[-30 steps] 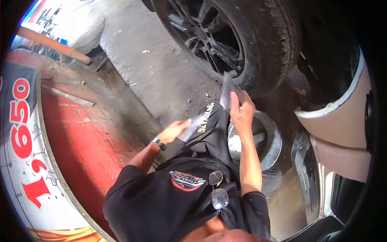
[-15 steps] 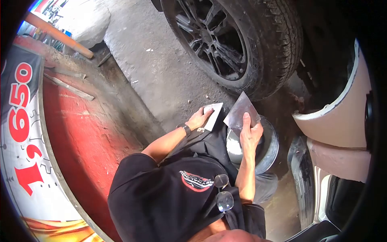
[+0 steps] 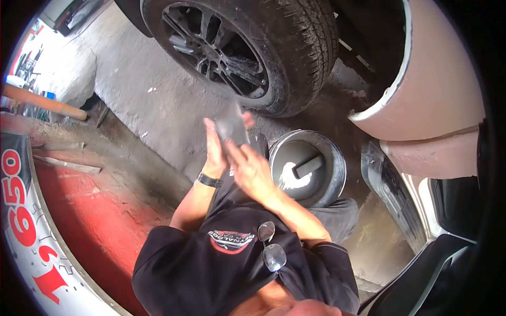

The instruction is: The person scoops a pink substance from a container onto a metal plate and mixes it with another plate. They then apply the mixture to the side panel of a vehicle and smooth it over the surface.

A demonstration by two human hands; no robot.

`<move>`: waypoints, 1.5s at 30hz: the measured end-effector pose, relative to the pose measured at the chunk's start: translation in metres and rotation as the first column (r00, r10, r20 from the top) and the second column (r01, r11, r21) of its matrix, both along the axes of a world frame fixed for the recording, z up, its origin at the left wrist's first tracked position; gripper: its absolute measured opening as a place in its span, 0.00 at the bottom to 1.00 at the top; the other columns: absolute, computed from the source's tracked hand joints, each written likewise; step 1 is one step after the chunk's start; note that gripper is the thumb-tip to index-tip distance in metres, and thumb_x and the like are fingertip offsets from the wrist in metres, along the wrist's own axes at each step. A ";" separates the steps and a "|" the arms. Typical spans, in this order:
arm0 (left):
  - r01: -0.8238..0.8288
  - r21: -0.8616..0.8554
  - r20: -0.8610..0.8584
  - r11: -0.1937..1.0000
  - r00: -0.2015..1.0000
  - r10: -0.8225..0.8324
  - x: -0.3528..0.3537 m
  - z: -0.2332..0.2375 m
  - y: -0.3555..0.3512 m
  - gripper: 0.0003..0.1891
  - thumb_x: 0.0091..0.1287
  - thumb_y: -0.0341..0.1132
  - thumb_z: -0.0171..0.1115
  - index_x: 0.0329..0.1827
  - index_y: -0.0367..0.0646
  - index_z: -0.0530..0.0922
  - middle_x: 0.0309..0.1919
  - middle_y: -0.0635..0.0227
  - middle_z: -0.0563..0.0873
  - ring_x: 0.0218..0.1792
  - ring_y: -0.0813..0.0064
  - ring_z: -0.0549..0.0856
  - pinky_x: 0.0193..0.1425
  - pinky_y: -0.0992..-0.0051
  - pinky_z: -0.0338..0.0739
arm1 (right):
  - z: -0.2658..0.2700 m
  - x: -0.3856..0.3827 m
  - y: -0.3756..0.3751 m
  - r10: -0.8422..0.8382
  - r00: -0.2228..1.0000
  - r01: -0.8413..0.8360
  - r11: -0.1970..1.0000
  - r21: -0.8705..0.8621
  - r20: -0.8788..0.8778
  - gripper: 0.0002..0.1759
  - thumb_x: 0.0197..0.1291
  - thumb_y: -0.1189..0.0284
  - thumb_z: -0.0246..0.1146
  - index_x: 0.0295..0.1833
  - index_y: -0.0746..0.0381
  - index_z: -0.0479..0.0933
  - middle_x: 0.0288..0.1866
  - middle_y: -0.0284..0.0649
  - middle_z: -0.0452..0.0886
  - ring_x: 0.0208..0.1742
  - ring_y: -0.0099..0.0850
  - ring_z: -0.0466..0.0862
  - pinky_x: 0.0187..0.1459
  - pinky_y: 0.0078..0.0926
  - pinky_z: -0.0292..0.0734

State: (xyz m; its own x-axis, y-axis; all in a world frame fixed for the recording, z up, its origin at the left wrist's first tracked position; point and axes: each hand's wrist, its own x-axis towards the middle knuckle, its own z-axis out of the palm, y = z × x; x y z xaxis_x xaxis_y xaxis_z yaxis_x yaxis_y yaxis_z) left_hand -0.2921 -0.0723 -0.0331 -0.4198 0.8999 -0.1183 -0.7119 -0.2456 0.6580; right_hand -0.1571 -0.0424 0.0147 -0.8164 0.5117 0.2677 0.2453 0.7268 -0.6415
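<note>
Metal blade (image 3: 232,127), grey and motion-blurred, sits between my two hands in front of my chest, its upper edge sticking up past my fingertips toward the tyre (image 3: 295,58). My left hand (image 3: 215,146), the one with the watch (image 3: 210,180), stands upright with the fingers flat against the blade's left face; I cannot tell whether it grips or only presses. My right hand (image 3: 250,169) crosses over from the right and is curled around the blade's lower part, grasping it.

Just right of my right hand is the round rim of an open tin (image 3: 337,174) on the ground, with pale paste and a dark stick inside. Beyond it the curved white edge of the car's fender (image 3: 392,87) comes near. Open room lies to my left: bare concrete floor (image 3: 153,110) runs out to the edge of the red painted strip (image 3: 100,210).
</note>
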 end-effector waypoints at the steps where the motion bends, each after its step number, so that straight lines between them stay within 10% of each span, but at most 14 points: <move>1: -0.086 0.011 -0.025 0.996 0.996 0.086 -0.001 0.001 0.003 0.51 0.69 0.77 0.31 0.76 0.38 0.61 0.68 0.51 0.76 0.64 0.52 0.79 0.66 0.57 0.76 | 0.000 0.001 -0.007 0.051 0.996 -0.050 0.999 0.023 -0.073 0.27 0.59 0.76 0.64 0.66 0.59 0.74 0.44 0.47 0.78 0.37 0.47 0.84 0.36 0.41 0.83; 13: 0.022 0.039 -0.016 0.999 1.000 -0.021 0.018 0.018 0.001 0.34 0.79 0.59 0.41 0.75 0.42 0.64 0.67 0.59 0.76 0.65 0.63 0.76 0.71 0.64 0.68 | 0.011 -0.009 0.024 -0.136 0.968 0.142 0.990 0.012 -0.212 0.24 0.59 0.78 0.65 0.63 0.59 0.76 0.39 0.49 0.79 0.39 0.49 0.84 0.38 0.42 0.82; 15: -0.050 -0.215 -0.438 0.975 0.897 -0.050 0.018 -0.012 -0.004 0.27 0.80 0.43 0.49 0.75 0.33 0.64 0.66 0.57 0.77 0.67 0.67 0.74 0.74 0.70 0.64 | 0.012 -0.021 0.065 -0.279 0.917 0.291 0.957 0.002 -0.286 0.16 0.67 0.71 0.60 0.60 0.59 0.79 0.39 0.46 0.80 0.36 0.47 0.84 0.33 0.42 0.80; 17: -0.236 -0.264 -0.897 0.935 0.416 -0.148 0.005 -0.003 -0.011 0.24 0.79 0.37 0.51 0.72 0.33 0.67 0.64 0.52 0.79 0.64 0.61 0.78 0.70 0.66 0.69 | 0.036 -0.011 0.080 -0.280 0.928 0.287 0.958 -0.006 -0.247 0.15 0.68 0.71 0.61 0.59 0.58 0.79 0.36 0.44 0.79 0.36 0.46 0.84 0.33 0.41 0.79; 21: -0.269 -0.168 -0.985 0.948 0.077 -0.152 -0.008 0.042 -0.018 0.19 0.74 0.28 0.53 0.67 0.34 0.74 0.56 0.46 0.83 0.54 0.49 0.83 0.59 0.63 0.77 | 0.052 0.009 0.069 0.143 0.976 -0.103 0.967 0.234 -0.162 0.19 0.66 0.71 0.63 0.63 0.56 0.77 0.38 0.42 0.79 0.38 0.42 0.84 0.34 0.39 0.80; 24: -0.301 0.153 -0.988 0.941 -0.045 0.146 0.008 0.054 -0.026 0.16 0.71 0.25 0.56 0.61 0.35 0.79 0.46 0.47 0.86 0.47 0.48 0.86 0.53 0.62 0.81 | 0.016 0.001 0.101 -0.297 0.943 0.278 0.951 -0.132 -0.149 0.17 0.74 0.63 0.52 0.57 0.62 0.77 0.40 0.49 0.81 0.40 0.49 0.83 0.42 0.43 0.79; 28: -0.328 -0.024 -0.998 0.944 0.054 -0.006 0.024 0.044 -0.040 0.12 0.72 0.32 0.59 0.52 0.33 0.81 0.43 0.44 0.86 0.46 0.46 0.86 0.49 0.61 0.80 | 0.015 -0.004 0.075 -0.379 0.921 0.296 0.830 -0.473 -0.087 0.21 0.77 0.62 0.48 0.49 0.70 0.78 0.35 0.53 0.83 0.41 0.51 0.83 0.43 0.41 0.76; 31: -0.621 -0.250 -0.965 0.742 0.222 -0.140 -0.028 0.030 -0.046 0.13 0.71 0.32 0.62 0.49 0.28 0.81 0.37 0.42 0.86 0.40 0.46 0.87 0.45 0.64 0.81 | 0.005 0.007 0.055 0.016 0.987 -0.098 0.846 -0.525 -0.158 0.17 0.75 0.64 0.56 0.48 0.69 0.79 0.39 0.48 0.87 0.38 0.37 0.85 0.41 0.35 0.78; 35: -0.454 -0.053 -0.998 0.889 0.047 -0.035 -0.022 0.050 -0.055 0.12 0.71 0.31 0.62 0.48 0.29 0.82 0.39 0.45 0.87 0.41 0.51 0.88 0.46 0.66 0.81 | 0.031 -0.005 0.089 -0.521 0.815 -0.163 0.215 -0.963 -0.254 0.19 0.74 0.61 0.59 0.49 0.69 0.80 0.38 0.41 0.87 0.35 0.25 0.86 0.36 0.26 0.83; 38: -0.408 0.064 -0.998 0.911 -0.026 0.058 -0.016 0.058 -0.053 0.10 0.72 0.31 0.61 0.46 0.30 0.83 0.40 0.52 0.89 0.38 0.63 0.89 0.44 0.70 0.81 | 0.015 -0.007 0.076 -0.260 0.964 0.115 0.215 -0.970 0.057 0.22 0.71 0.56 0.61 0.51 0.67 0.80 0.36 0.41 0.86 0.30 0.27 0.85 0.32 0.30 0.82; 39: -0.480 -0.074 -0.988 0.874 0.155 0.001 -0.029 0.052 -0.055 0.10 0.72 0.31 0.61 0.47 0.31 0.83 0.40 0.54 0.89 0.39 0.65 0.88 0.44 0.70 0.81 | 0.024 -0.004 0.071 -0.162 0.984 0.139 0.401 -0.905 0.079 0.23 0.71 0.55 0.61 0.52 0.67 0.80 0.37 0.42 0.86 0.33 0.28 0.85 0.33 0.31 0.81; 41: -0.544 -0.370 -0.859 0.753 0.509 -0.054 -0.056 0.035 -0.072 0.11 0.74 0.32 0.60 0.48 0.32 0.83 0.41 0.58 0.89 0.39 0.68 0.88 0.42 0.70 0.81 | 0.006 0.002 0.058 -0.150 0.980 0.022 0.735 -0.678 -0.130 0.24 0.72 0.54 0.60 0.53 0.66 0.79 0.36 0.45 0.86 0.36 0.32 0.86 0.34 0.34 0.79; 43: -0.196 -0.315 -0.110 0.929 0.979 0.169 -0.055 0.033 -0.072 0.12 0.76 0.36 0.59 0.48 0.34 0.82 0.41 0.64 0.89 0.36 0.73 0.86 0.38 0.73 0.81 | 0.042 -0.006 0.035 -0.263 0.931 0.134 0.891 -0.434 -0.252 0.22 0.72 0.56 0.58 0.52 0.67 0.79 0.33 0.46 0.82 0.33 0.41 0.84 0.34 0.34 0.79; 45: 0.115 0.250 0.648 0.961 0.718 -0.255 -0.071 -0.015 -0.087 0.12 0.76 0.37 0.58 0.48 0.36 0.81 0.40 0.65 0.88 0.35 0.74 0.86 0.37 0.75 0.81 | 0.029 -0.016 0.021 0.159 0.888 -0.062 0.971 0.230 -0.432 0.15 0.63 0.66 0.62 0.50 0.64 0.79 0.33 0.47 0.79 0.34 0.46 0.84 0.34 0.42 0.78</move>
